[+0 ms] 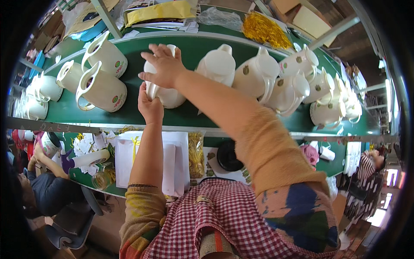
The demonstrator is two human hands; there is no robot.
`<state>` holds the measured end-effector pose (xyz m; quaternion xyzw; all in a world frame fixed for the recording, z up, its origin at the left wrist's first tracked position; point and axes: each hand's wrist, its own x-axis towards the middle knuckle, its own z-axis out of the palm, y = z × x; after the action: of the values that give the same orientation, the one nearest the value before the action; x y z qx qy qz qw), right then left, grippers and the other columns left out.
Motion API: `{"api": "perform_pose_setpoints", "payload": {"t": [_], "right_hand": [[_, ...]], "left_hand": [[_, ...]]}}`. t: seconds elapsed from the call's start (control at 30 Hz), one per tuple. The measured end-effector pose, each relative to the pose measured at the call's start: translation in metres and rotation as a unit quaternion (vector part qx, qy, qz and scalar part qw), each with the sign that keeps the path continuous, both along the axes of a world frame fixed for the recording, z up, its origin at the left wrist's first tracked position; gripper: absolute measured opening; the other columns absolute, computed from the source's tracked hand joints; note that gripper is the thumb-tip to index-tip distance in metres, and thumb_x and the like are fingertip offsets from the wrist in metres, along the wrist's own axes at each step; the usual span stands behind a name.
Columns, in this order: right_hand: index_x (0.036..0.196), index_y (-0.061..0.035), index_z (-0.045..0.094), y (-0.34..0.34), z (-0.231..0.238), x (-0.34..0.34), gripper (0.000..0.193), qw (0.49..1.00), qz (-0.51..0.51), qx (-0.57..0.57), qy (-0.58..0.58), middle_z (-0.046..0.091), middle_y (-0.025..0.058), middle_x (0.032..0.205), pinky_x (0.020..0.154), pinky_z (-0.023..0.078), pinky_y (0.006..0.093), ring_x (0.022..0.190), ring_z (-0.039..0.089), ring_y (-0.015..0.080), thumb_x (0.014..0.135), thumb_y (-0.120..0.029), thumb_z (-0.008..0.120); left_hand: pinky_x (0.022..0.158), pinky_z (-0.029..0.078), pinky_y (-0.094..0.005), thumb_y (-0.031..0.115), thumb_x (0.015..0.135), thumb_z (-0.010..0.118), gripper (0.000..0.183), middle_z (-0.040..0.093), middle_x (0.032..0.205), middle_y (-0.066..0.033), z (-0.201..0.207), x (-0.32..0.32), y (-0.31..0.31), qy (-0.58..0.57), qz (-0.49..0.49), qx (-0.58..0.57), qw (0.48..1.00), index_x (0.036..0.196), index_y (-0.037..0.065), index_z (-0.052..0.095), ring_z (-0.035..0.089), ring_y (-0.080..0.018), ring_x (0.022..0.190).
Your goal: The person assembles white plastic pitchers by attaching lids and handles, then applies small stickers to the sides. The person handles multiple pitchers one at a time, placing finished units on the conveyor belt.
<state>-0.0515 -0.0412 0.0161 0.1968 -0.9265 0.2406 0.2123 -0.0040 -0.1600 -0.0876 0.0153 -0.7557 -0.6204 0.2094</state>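
Observation:
A white plastic jug (169,96) lies on its side on the green conveyor belt (189,116), and both my hands grip it. My right hand (163,65) presses down on its top, fingers spread over the far side. My left hand (149,105) clasps its near end from below. More white jugs lie to the right (217,64) and to the left (101,88) of it along the belt.
Below the belt a lower green shelf (86,175) holds white paper bags (148,157), a packet of gold ties (196,154) and a black round lid (227,156). A seated person (45,190) works at lower left, another person (370,164) at right. Yellow packaging (264,29) lies behind the belt.

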Motion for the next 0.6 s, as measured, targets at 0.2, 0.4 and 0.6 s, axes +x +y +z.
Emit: {"api": "perform_pose_setpoints", "payload": {"t": [0.2, 0.4, 0.6], "right_hand": [[0.120, -0.0038, 0.063, 0.145, 0.055, 0.156, 0.037, 0.929, 0.118, -0.326, -0.130, 0.065, 0.0090, 0.115, 0.092, 0.046, 0.0307, 0.107, 0.059, 0.0148, 0.088, -0.023, 0.067], [0.120, -0.0025, 0.062, 0.321, -0.059, 0.384, 0.036, 0.854, -0.350, -0.261, -0.282, 0.066, 0.0133, 0.115, 0.092, 0.047, 0.0305, 0.105, 0.063, 0.0209, 0.091, -0.025, 0.063], [0.113, -0.0070, 0.066, 0.352, -0.145, 0.505, 0.033, 0.832, -0.470, -0.207, -0.212, 0.069, 0.0126, 0.092, 0.078, 0.050, 0.0354, 0.086, 0.066, 0.0264, 0.084, -0.024, 0.066]], "left_hand": [[0.100, 0.038, -0.0442, 0.007, 0.068, 0.068, 0.046, 0.054, 0.118, -0.0213, -0.006, 0.011, -0.005, 0.029, 0.122, -0.172, 0.977, 0.110, -0.006, 0.057, 0.052, -0.0377, 0.112], [0.099, 0.038, -0.0376, 0.015, 0.073, 0.077, 0.056, 0.049, 0.122, -0.0186, -0.003, 0.006, -0.010, -0.047, -0.032, -0.045, 0.997, 0.117, -0.008, 0.050, 0.048, -0.0293, 0.114], [0.082, 0.048, -0.0276, 0.008, 0.087, 0.064, 0.027, 0.058, 0.105, -0.0047, 0.036, 0.142, 0.102, -0.112, -0.225, -0.094, 0.963, 0.112, 0.002, 0.059, 0.058, -0.0151, 0.098]]}}
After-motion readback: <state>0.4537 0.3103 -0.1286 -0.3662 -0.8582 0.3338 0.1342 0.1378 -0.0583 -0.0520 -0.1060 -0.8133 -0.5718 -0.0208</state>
